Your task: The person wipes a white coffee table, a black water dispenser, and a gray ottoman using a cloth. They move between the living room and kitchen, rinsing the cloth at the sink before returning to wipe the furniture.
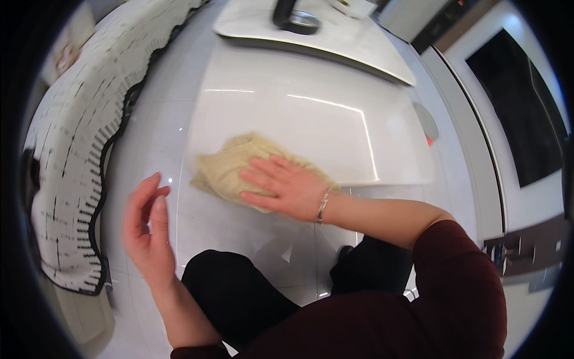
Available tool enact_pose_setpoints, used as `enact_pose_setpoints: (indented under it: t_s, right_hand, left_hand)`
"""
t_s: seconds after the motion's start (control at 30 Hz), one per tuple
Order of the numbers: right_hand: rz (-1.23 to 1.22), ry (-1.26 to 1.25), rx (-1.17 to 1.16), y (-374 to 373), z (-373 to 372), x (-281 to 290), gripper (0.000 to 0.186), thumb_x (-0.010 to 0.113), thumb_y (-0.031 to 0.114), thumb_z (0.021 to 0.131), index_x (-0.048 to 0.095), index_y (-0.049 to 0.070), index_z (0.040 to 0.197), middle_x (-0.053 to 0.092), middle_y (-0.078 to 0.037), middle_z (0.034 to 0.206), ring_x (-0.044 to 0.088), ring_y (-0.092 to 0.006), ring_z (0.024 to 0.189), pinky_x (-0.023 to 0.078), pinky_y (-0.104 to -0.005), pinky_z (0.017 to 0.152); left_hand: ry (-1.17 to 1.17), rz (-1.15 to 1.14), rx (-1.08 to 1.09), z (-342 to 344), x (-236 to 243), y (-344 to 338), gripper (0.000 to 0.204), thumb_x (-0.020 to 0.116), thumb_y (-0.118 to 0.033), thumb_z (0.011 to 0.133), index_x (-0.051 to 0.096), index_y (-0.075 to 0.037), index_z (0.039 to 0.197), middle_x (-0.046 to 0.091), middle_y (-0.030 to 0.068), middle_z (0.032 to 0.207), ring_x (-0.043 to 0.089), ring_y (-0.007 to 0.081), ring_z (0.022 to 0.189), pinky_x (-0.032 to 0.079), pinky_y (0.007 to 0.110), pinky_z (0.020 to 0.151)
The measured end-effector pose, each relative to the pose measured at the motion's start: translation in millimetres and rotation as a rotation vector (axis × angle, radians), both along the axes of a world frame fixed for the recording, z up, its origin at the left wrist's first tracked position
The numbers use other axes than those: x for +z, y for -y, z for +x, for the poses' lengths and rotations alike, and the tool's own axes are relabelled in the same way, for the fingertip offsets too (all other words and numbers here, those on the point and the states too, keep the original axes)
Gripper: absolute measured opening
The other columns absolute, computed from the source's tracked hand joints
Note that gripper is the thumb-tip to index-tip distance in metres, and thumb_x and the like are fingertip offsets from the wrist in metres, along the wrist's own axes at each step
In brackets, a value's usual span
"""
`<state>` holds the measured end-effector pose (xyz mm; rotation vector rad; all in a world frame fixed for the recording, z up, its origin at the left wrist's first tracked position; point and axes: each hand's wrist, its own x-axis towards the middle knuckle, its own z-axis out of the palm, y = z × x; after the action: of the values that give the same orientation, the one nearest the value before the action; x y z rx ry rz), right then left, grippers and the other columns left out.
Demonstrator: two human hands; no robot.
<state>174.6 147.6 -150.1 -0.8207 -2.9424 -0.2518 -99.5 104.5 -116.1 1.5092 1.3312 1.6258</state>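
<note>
My right hand (287, 186) lies flat, palm down, on a crumpled beige cloth (230, 161), fingers stretched out and a bracelet at the wrist. Under the cloth is the near left part of a glossy white table surface (287, 119). The cloth's edges look blurred, and its underside is hidden. To the left, my left hand (149, 230) hangs in the air beside the table, holding nothing. Its fingers bend loosely, with the thumb apart from them.
A higher marbled tabletop (359, 42) at the far end carries a black stand with a round base (302, 23) and a white bowl (356, 7). A sofa with a patterned white cover (78, 155) runs along the left. A wall screen (517, 107) hangs at right.
</note>
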Motion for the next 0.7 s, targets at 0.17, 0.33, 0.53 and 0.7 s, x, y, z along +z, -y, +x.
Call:
enact_pose_setpoints:
  t_s: [0.17, 0.33, 0.53, 0.7]
  right_hand:
    - [-0.133, 0.088, -0.422, 32, 142, 28, 0.093, 0.080, 0.021, 0.061, 0.034, 0.016, 0.142, 0.026, -0.011, 0.151, 0.025, -0.0297, 0.140, 0.023, -0.0433, 0.115]
    - [-0.079, 0.001, -0.638, 76, 282, 19, 0.107, 0.087, 0.020, 0.048, 0.034, 0.014, 0.141, 0.030, -0.011, 0.149, 0.030, -0.0296, 0.137, 0.025, -0.0422, 0.114]
    - [-0.005, -0.087, -0.774, 110, 395, 12, 0.100, 0.081, 0.008, 0.051, 0.036, 0.011, 0.140, 0.031, -0.012, 0.148, 0.028, -0.0328, 0.137, 0.027, -0.0445, 0.112]
    - [-0.142, -0.870, -0.799, 124, 424, -47, 0.091, 0.071, -0.005, 0.060, 0.039, 0.013, 0.142, 0.019, -0.015, 0.154, 0.014, -0.0317, 0.143, 0.020, -0.0394, 0.114]
  left_hand:
    - [-0.187, 0.021, -0.060, 26, 12, -16, 0.023, 0.057, -0.006, 0.091, 0.061, 0.002, 0.112, 0.064, 0.0099, 0.108, 0.063, 0.0179, 0.090, 0.049, 0.028, 0.081]
    - [-0.368, 0.109, -0.211, 84, 38, -44, 0.021, 0.062, -0.005, 0.088, 0.064, -0.001, 0.109, 0.065, 0.0063, 0.099, 0.062, 0.0129, 0.084, 0.049, 0.025, 0.076]
    - [-0.595, 0.200, -0.364, 160, 56, -64, 0.020, 0.064, 0.000, 0.083, 0.065, -0.002, 0.103, 0.065, 0.0101, 0.094, 0.062, 0.0157, 0.075, 0.050, 0.026, 0.072]
    - [-0.636, 0.212, -0.505, 218, 61, -72, 0.019, 0.066, -0.001, 0.080, 0.065, -0.002, 0.099, 0.066, 0.0130, 0.096, 0.066, 0.0217, 0.077, 0.053, 0.029, 0.068]
